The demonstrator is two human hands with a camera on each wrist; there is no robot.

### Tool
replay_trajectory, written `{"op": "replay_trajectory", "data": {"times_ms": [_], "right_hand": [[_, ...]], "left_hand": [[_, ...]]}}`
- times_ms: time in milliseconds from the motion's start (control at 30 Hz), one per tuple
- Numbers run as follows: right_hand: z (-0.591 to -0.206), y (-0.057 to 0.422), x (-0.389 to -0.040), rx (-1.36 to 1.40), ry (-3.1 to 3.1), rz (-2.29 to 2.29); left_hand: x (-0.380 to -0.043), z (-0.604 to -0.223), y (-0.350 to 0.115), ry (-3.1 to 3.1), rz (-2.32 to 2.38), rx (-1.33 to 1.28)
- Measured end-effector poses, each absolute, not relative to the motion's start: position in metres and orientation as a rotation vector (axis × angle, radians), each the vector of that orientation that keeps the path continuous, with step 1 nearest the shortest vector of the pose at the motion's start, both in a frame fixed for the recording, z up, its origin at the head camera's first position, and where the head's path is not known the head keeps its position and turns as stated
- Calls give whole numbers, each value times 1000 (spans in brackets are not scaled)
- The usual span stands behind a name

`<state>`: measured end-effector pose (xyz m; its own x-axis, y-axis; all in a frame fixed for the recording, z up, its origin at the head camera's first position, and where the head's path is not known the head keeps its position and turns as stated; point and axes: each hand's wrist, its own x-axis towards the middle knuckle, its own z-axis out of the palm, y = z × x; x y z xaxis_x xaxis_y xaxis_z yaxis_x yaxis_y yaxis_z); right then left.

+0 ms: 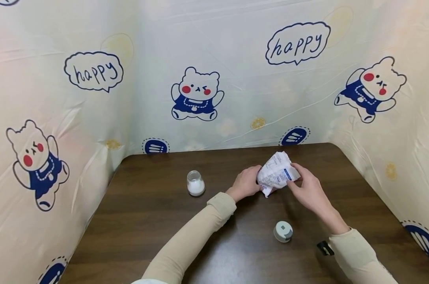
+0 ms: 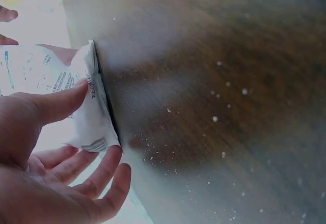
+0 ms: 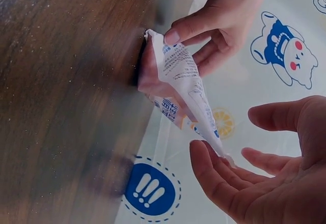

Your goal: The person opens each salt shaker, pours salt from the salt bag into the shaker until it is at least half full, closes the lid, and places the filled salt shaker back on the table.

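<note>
A crumpled white plastic packet [image 1: 276, 173] with blue print stands tilted near the back of the dark wooden table. My left hand [image 1: 245, 182] holds its left side, thumb on the front; in the left wrist view the thumb presses the packet [image 2: 84, 107] while the fingers lie beneath. At the opposite side is my right hand [image 1: 308, 188]. The right wrist view has this right hand [image 3: 270, 178] with its thumb spread away and its fingers loosely extended at the packet's narrow corner [image 3: 214, 140]. The packet's contents are hidden.
Left of the hands stands a small glass jar [image 1: 195, 184] holding white powder. A round grey-green lid [image 1: 283, 231] lies nearer the front, and a small black clip [image 1: 325, 248] is beside the right sleeve. White specks [image 2: 215, 118] dot the tabletop. Printed fabric [image 1: 214, 47] surrounds the table's back and sides.
</note>
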<state>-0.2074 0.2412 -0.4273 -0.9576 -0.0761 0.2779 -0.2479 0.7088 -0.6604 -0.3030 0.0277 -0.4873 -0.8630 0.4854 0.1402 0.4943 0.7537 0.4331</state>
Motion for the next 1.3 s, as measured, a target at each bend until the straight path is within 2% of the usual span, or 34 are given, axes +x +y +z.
{"op": "replay_trajectory", "data": {"times_ms": [700, 1300], "right_hand": [[-429, 239, -208, 257, -2681, 1021], [-428, 241, -203, 257, -2610, 1020]], "left_hand": [[-294, -482, 23, -3011, -730, -745], [-272, -455, 2, -2940, -817, -890]]}}
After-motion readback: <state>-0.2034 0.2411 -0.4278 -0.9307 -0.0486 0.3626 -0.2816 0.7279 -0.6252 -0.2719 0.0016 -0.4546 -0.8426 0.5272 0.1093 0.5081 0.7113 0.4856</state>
